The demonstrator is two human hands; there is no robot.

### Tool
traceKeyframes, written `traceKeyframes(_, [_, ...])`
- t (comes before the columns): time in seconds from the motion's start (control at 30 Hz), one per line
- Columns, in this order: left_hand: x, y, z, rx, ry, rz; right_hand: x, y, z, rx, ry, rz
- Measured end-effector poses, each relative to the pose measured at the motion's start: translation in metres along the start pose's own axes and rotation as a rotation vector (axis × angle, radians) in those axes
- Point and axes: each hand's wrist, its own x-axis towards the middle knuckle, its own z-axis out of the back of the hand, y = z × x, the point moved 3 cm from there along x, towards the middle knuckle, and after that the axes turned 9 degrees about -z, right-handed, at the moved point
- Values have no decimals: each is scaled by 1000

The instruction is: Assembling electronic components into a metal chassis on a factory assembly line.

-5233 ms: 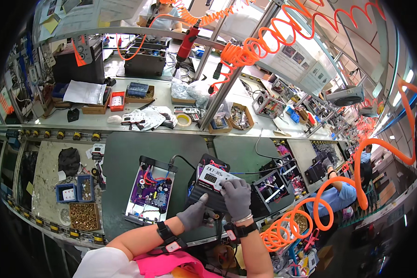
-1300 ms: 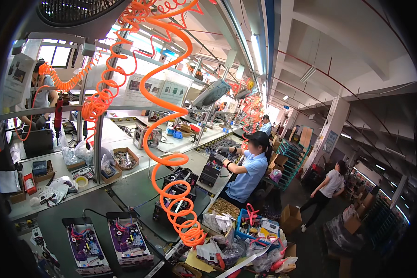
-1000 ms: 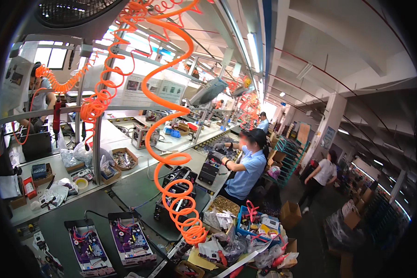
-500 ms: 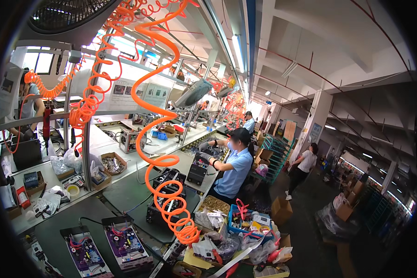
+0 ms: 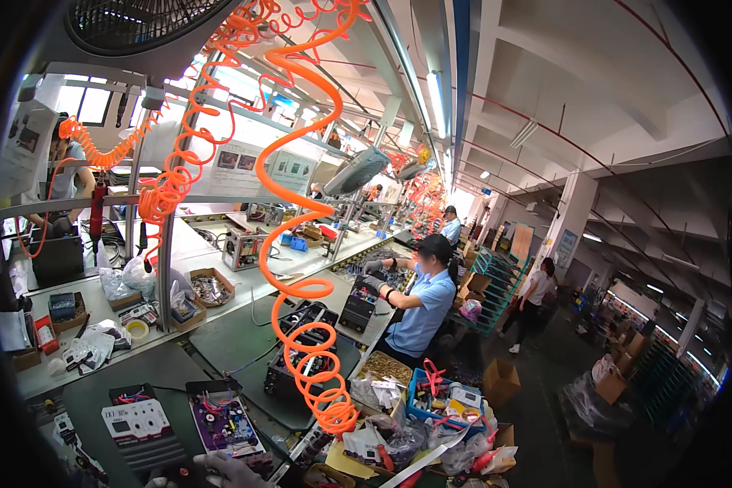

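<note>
Only a sliver of a grey-gloved hand, apparently my right hand (image 5: 229, 468), shows at the bottom edge; its fingers are cut off by the frame. It lies just below a purple circuit board (image 5: 218, 423), and a white-faced unit (image 5: 134, 423) sits to the left on the dark mat. My left hand is out of the picture. An orange coiled air hose (image 5: 301, 244) hangs right in front of me.
A black open unit (image 5: 301, 354) sits on the green mat further along the bench. A co-worker in a blue shirt (image 5: 424, 313) handles a dark unit (image 5: 358, 305). Parts bins (image 5: 443, 398) crowd the bench end. A cardboard box (image 5: 500, 378) and a walking person (image 5: 533, 301) are in the aisle.
Five seconds ago I looked down at both gloved hands on a dark unit. The view has since swung right along the line, and a gloved hand has just come in at the bottom edge.
</note>
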Motion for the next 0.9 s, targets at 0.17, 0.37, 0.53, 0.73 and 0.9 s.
traceKeyframes(0.17, [13,-17,-22,-15,250,-157,68,-15,-17,-266,62,214])
traceKeyframes(0.37, [35,-24,-36,50,169,-225,140,5,-4,-456,-29,245])
traceKeyframes(0.53, [29,-31,-36,87,154,-299,176,8,-38,-546,32,295])
traceKeyframes(0.73, [21,-30,-27,153,120,-286,198,5,-58,-769,81,296])
traceKeyframes(0.9, [21,-31,-35,174,131,-273,205,-6,-58,-840,169,429])
